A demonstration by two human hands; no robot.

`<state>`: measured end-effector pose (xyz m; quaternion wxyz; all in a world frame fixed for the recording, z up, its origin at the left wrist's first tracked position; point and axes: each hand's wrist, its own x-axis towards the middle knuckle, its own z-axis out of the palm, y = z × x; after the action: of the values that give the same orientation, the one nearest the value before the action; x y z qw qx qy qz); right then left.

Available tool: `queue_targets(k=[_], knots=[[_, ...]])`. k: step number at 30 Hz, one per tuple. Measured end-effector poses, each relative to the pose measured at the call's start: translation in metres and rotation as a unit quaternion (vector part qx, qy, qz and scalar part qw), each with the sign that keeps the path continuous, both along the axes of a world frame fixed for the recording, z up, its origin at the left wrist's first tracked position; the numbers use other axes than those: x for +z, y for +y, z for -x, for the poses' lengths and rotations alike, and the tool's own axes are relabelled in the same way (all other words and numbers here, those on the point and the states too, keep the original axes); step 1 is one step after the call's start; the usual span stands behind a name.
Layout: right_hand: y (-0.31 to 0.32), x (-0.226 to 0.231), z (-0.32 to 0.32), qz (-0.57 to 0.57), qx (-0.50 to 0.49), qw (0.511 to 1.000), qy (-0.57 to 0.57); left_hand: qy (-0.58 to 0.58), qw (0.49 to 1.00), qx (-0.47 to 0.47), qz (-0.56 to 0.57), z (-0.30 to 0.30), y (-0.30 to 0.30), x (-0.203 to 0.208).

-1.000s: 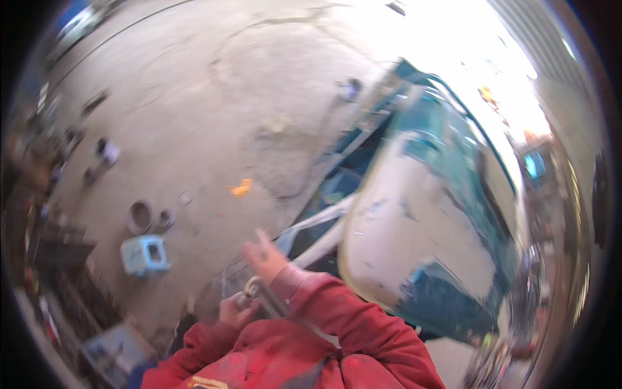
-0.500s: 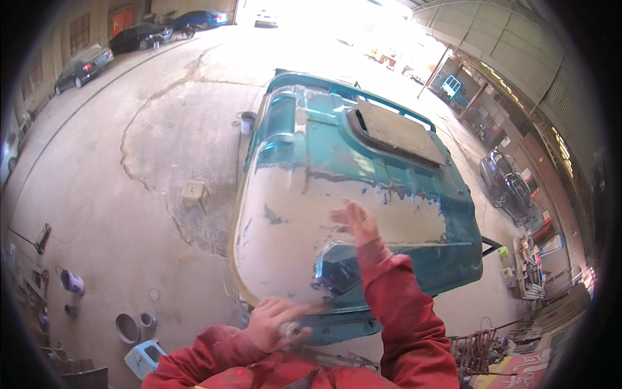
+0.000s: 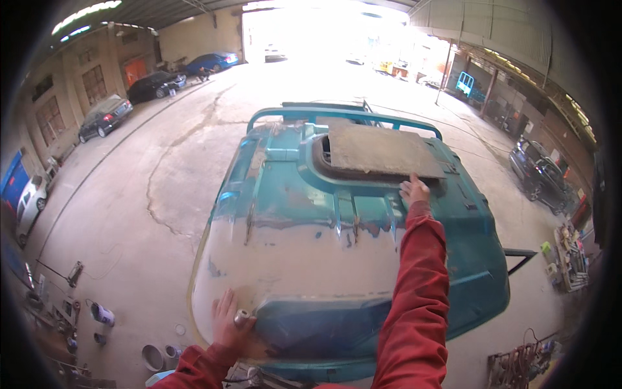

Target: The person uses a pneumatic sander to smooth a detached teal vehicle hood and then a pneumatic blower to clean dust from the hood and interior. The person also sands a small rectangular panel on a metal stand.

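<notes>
A teal vehicle cab roof (image 3: 285,175) spreads before me, its near part coated in a pale beige patch (image 3: 278,259) with ragged edges. My left hand (image 3: 228,324) lies on the patch's near left corner, fingers stretched forward. Held by its thumb side is a short silver metal cylinder (image 3: 241,317), whose exact kind I cannot make out. Reaching far forward, my right hand (image 3: 414,190) has its fingers partly spread at the near edge of a flat brownish board (image 3: 382,150). Whether the fingertips touch the board is unclear. The board lies over a roof hatch opening (image 3: 324,155).
A teal rail (image 3: 343,117) crosses the roof's far end. Below the cab's near edge is a dark glossy windscreen (image 3: 317,327). A triangular dark bracket (image 3: 520,260) juts out at right. Buckets (image 3: 102,314) stand on the floor at left; parked cars line both sides.
My right hand has moved forward from above the patch to the board. My left hand has gone from near my body onto the patch, still with the silver cylinder. The view has tilted up.
</notes>
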<state>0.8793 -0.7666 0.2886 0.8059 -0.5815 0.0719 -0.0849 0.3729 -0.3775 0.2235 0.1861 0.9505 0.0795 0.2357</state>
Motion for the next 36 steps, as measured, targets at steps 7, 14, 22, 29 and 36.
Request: queue_targets(k=[7, 14, 22, 29, 36], knots=[[-0.083, 0.002, -0.089, 0.168, -0.103, 0.977, 0.076, -0.008, 0.999, 0.023, -0.026, 0.001, 0.000, -0.002], [-0.145, -0.053, -0.175, 0.221, -0.238, 0.943, 0.068, 0.005, 0.999, 0.033, -0.029, 0.001, 0.001, -0.013], [-0.146, -0.063, -0.164, 0.067, -0.232, 0.970, -0.019, -0.014, 0.999, 0.027, -0.020, 0.003, 0.001, -0.019], [-0.093, -0.015, -0.062, -0.100, -0.125, 0.987, 0.015, -0.001, 1.000, 0.020, -0.022, 0.002, -0.001, -0.004], [-0.016, 0.037, 0.041, -0.040, -0.034, 0.999, -0.008, -0.019, 1.000, 0.009, -0.009, 0.000, -0.001, 0.001]])
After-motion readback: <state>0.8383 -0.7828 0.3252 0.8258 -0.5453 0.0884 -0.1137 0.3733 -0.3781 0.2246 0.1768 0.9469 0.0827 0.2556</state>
